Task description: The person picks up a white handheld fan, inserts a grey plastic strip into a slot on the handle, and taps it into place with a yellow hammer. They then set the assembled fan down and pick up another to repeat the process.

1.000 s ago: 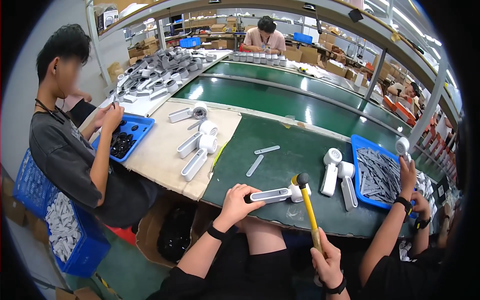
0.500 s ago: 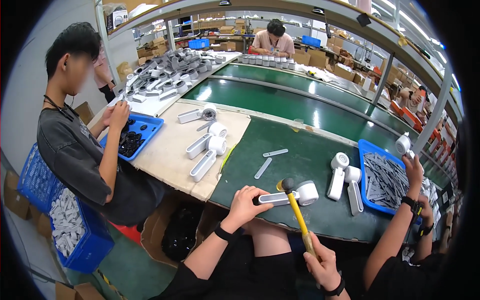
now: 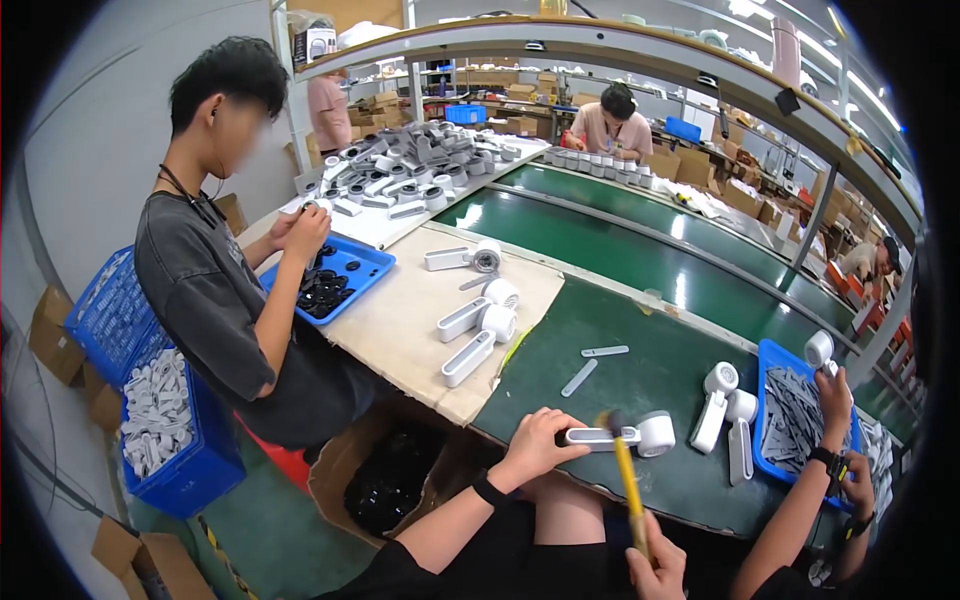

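Observation:
A white round-headed handheld device (image 3: 656, 434), with a grey strip along its long handle, lies on the green mat at the table's near edge. My left hand (image 3: 540, 446) is closed on the tail end of that handle. In my right hand (image 3: 657, 562) is a hammer (image 3: 629, 475) with a yellow handle and dark head. The hammer head is blurred, over the strip near the device's round head; whether it touches cannot be made out. Two loose grey strips, one lengthwise (image 3: 605, 351) and one slanted (image 3: 579, 378), lie beyond my left hand.
Two similar devices (image 3: 714, 407) stand right, by a blue tray (image 3: 768, 352) of grey strips and a co-worker's arm (image 3: 800, 510). More devices lie on beige board (image 3: 420, 375). Left, a co-worker (image 3: 235, 270) works over a blue tray (image 3: 385, 262) of black parts. A green conveyor (image 3: 620, 222) runs behind.
The view has turned left, so the table sits farther right in it. The hammer stays over the handle, now smeared by motion. My left hand keeps its hold.

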{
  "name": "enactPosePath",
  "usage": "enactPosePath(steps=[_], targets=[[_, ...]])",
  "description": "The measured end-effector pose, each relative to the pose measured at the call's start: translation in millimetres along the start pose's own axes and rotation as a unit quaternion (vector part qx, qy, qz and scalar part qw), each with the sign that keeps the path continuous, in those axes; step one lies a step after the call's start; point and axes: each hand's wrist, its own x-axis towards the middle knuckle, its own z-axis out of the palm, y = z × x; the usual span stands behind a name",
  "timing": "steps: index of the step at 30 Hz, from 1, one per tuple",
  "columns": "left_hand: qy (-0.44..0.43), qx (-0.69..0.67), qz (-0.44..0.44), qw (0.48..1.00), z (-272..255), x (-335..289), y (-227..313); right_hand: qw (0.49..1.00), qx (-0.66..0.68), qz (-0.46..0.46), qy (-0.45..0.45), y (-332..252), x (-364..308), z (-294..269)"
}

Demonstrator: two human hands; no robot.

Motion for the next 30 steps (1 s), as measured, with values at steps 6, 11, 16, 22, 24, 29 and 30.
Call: enactPosePath(steps=[6,11,16,22,24,29,30], targets=[[-0.014,-0.019,-0.010,1.000,-2.8,4.5,4.2,0.997,-0.063,-0.008,0.033,27.9,-5.0,-10.2],[0.002,-0.005,0.004,1.000,-2.0,8.9,6.9,0.986,-0.097,-0.121,0.063,36.6,6.6,-0.4],[-0.015,-0.037,0.027,0.999,-12.3,6.7,17.0,0.982,0.100,0.157,0.036,28.6,-11.5,-14.2],[-0.131,-0.445,-0.244,0.852,-22.4,4.8,25.7,0.954,0.201,0.178,0.132,40.8,-37.0,-9.5],[-0.187,-0.616,-0.358,0.677,-32.6,9.3,9.4,0.952,0.210,0.183,0.125,37.3,-39.5,-8.4],[-0.160,-0.465,-0.401,0.773,-51.8,18.2,17.3,0.943,0.242,0.191,0.123,42.5,-44.3,-2.7],[-0.162,-0.328,-0.370,0.854,-56.5,21.8,20.9,0.945,0.238,0.192,0.120,43.6,-44.6,-1.9]])
